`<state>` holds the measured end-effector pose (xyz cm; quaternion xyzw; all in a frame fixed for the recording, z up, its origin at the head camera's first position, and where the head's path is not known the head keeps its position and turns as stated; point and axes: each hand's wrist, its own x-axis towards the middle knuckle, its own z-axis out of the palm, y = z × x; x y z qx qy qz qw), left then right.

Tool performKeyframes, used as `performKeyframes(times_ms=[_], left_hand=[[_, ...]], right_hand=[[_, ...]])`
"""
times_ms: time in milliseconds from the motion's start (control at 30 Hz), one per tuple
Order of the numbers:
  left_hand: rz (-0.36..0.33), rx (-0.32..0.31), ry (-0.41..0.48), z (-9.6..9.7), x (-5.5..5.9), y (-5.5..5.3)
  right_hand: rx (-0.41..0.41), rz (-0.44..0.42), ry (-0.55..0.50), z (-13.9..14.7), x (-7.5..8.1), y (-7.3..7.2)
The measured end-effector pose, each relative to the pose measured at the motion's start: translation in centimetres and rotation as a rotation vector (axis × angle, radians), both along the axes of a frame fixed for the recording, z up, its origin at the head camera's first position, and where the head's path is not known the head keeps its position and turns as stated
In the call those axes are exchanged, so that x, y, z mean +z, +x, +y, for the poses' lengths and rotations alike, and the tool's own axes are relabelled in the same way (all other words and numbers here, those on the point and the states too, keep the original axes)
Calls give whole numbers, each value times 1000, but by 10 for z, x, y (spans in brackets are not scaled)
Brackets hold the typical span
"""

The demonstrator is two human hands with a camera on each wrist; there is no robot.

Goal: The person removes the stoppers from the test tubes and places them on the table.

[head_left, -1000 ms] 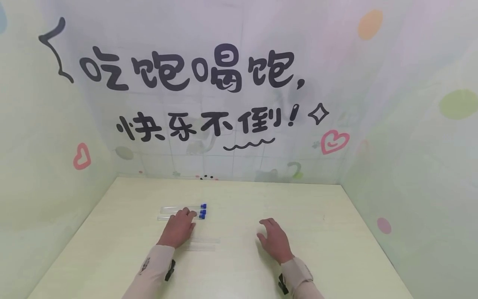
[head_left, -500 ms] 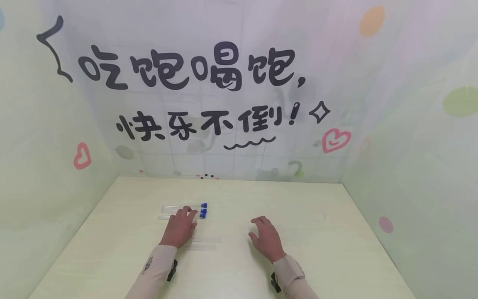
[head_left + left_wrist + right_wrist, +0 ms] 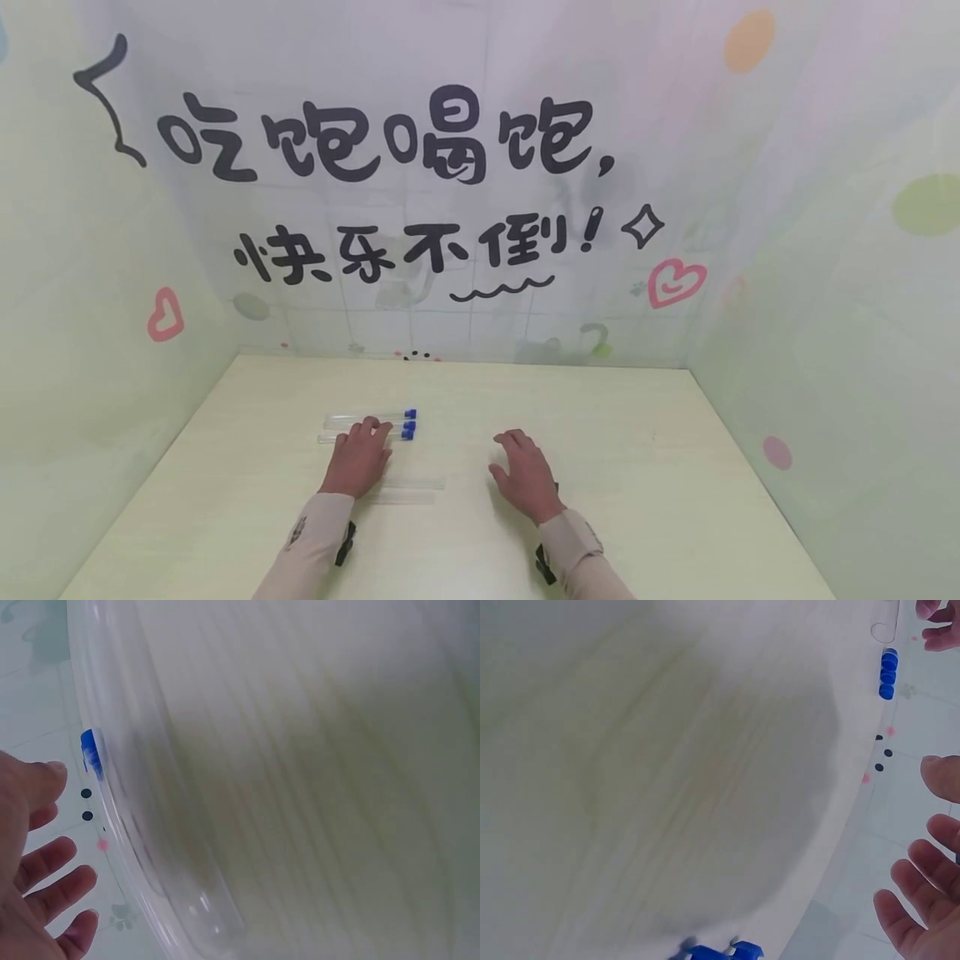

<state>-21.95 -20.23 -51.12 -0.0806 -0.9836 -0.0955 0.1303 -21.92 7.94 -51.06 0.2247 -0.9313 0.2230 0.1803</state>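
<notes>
Several clear test tubes with blue caps (image 3: 408, 425) lie side by side at the left of the table. My left hand (image 3: 356, 458) is over their near side, fingers loosely bent and holding nothing. By its thumb side, two clear tubes (image 3: 408, 497) without visible caps lie flat, partly hidden by the hand. The left wrist view shows a blue cap (image 3: 91, 752) and clear tube walls close by. Fingers relaxed and slightly spread, my right hand (image 3: 527, 477) hovers right of the tubes. Near it, small blue pieces (image 3: 724, 952) show at the bottom of the right wrist view.
The pale wooden table (image 3: 675, 500) meets a printed back wall (image 3: 450, 325) with dark lettering. Patterned side walls (image 3: 847, 375) close it in at left and right. A dark strap (image 3: 346, 543) sits on the left sleeve, with another (image 3: 546, 565) on the right.
My right hand has moved left across the table, closer to the tubes. The left hand and the tubes stay nearly where they were.
</notes>
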Motion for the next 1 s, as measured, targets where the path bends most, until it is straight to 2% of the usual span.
performKeyframes(times_ms=[167,400,667,1000], left_hand=[[-8,28,1,-5,-5,-1],[-43,75,-14,-8,-8,-5],[-42,75,5,-13,-3,-4],[-43,84,7,-18,-8,-6]], right_hand=[[-5,7,7,-4,-4,-1],[-20,-38,-6,-10,-4,1],[-11,-44,-45,-18,-3,-1],[34,31,-7,-32,-9,0]])
